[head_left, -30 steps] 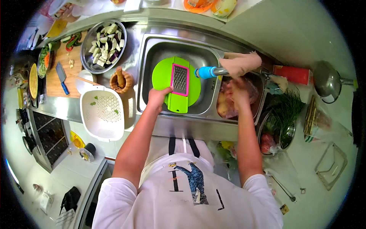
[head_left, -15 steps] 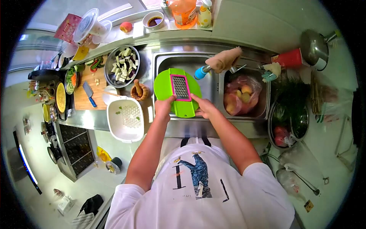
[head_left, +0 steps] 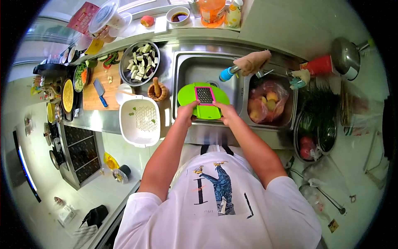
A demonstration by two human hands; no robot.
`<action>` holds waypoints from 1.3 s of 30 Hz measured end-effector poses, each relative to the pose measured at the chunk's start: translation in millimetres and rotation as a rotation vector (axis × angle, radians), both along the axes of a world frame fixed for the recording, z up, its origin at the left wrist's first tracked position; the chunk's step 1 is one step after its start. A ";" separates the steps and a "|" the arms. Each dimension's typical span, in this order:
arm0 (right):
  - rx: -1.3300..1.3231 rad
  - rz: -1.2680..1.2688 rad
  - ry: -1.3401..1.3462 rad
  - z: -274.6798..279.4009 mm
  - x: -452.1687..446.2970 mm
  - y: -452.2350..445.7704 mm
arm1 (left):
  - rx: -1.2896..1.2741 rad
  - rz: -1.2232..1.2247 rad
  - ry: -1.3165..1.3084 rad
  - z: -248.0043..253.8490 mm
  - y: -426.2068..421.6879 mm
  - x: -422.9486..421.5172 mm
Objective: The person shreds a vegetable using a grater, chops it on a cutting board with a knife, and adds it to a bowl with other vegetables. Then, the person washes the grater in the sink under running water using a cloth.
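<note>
A green grater [head_left: 209,112] with a pink-framed metal grating plate is held level over the left sink basin [head_left: 199,64]. My left hand [head_left: 186,113] grips its left near edge, thumb on top. On the opposite edge, my right hand [head_left: 226,113] is closed in the same way. The fingers under the grater are mostly hidden. Just beyond it, the faucet [head_left: 228,74] with a blue nozzle points over the basin. To my left stand a wooden mortar with a pestle [head_left: 157,90] and a white colander [head_left: 139,122] with a few green scraps.
A steel bowl of cut eggplant [head_left: 139,63] sits near a cutting board [head_left: 89,79] with a knife [head_left: 100,92]. The right basin holds a plastic bag of round fruit or potatoes [head_left: 268,101]. A bowl of greens [head_left: 317,133] stands at far right. Bottles [head_left: 212,12] line the sill.
Both hands have tilted the grater, so its top looks foreshortened and its far end appears lower. The whole view has shifted slightly. Both hands still hold the grater.
</note>
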State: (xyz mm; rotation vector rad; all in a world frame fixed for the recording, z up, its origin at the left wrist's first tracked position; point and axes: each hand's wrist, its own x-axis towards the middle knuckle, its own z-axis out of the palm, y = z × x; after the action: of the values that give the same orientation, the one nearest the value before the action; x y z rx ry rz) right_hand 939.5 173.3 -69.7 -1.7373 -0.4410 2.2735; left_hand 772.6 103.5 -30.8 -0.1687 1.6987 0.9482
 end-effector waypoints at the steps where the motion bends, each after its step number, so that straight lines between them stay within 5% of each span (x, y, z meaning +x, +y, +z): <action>1: 0.042 -0.004 -0.060 6.8 0.6 -0.8 | -0.017 0.020 -0.007 3.6 0.4 3.7; 3: 0.092 0.001 -0.124 13.7 0.5 0.6 | 0.043 0.066 -0.009 11.2 0.4 11.1; 5: 0.500 -0.041 -0.094 12.8 3.0 0.5 | 0.033 0.074 -0.003 15.6 5.9 16.9; 6: 0.490 -0.025 -0.101 1.1 5.9 4.9 | -0.015 0.044 -0.032 -5.3 0.9 17.3; 8: -0.074 0.094 -0.163 -33.1 10.1 6.1 | -0.126 0.182 -0.094 -50.1 -2.1 24.3; 10: 0.263 -0.037 -0.124 -27.1 13.5 3.1 | 0.160 0.220 -0.036 -24.2 8.4 33.1; 11: 0.376 -0.023 -0.157 -24.3 16.0 5.4 | 0.067 0.125 -0.059 -18.1 12.3 26.9; 14: 0.120 0.004 -0.064 -27.2 29.3 -7.0 | -0.111 0.066 -0.165 -62.9 -0.8 28.3; 16: 0.294 -0.090 -0.086 -35.0 27.3 -6.2 | 0.031 0.193 -0.054 -24.6 1.6 36.2; 19: -0.071 0.119 -0.094 -53.6 44.5 1.9 | -0.049 0.163 -0.174 -21.1 -5.1 28.4; 20: -0.051 0.142 -0.178 -65.1 42.8 -0.6 | -0.146 0.185 -0.157 -41.9 -5.0 31.8; 22: 0.404 0.003 -0.049 -37.7 27.2 -6.9 | 0.175 0.220 0.013 -29.7 -5.3 36.4; 24: 0.011 0.091 0.096 -50.4 44.5 -10.3 | -0.038 0.128 -0.234 -32.7 -13.7 27.9; 25: 0.048 0.046 -0.191 21.6 25.3 -17.7 | -0.060 0.094 -0.165 -18.6 -14.7 30.4; 27: 0.408 0.004 -0.176 -22.1 28.8 -22.9 | 0.073 0.111 -0.160 -14.2 -15.4 31.1; 28: 0.408 0.015 -0.123 -24.8 27.5 -20.4 | -0.001 0.009 -0.123 -25.3 -19.4 26.7; 29: 0.080 -0.012 0.046 -35.7 32.2 -21.2 | -0.123 -0.137 -0.175 -36.2 -24.7 18.8; 30: 0.061 0.025 -0.115 -7.8 27.5 -22.5 | -0.157 -0.101 -0.220 -26.1 -26.2 20.3; 32: 0.450 -0.128 -0.074 -24.9 16.0 -34.1 | 0.000 -0.042 -0.191 -12.6 -29.2 21.3; 34: 0.174 0.022 -0.226 43.3 19.2 -22.6 | -0.075 -0.185 -0.283 -23.1 -33.3 8.8; 36: 0.121 0.043 -0.327 9.2 12.9 -33.1 | -0.117 -0.135 -0.386 -57.8 -40.9 -5.9; 39: 0.411 -0.176 -0.378 -42.1 12.0 -50.3 | -0.113 -0.250 -0.151 -4.6 -25.4 9.6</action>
State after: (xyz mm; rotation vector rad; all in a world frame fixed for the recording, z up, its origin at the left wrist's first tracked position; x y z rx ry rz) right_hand 951.5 122.9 -111.9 -1.8890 -0.7346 1.5941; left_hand 782.2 78.2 -35.4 -0.0971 1.5909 0.6391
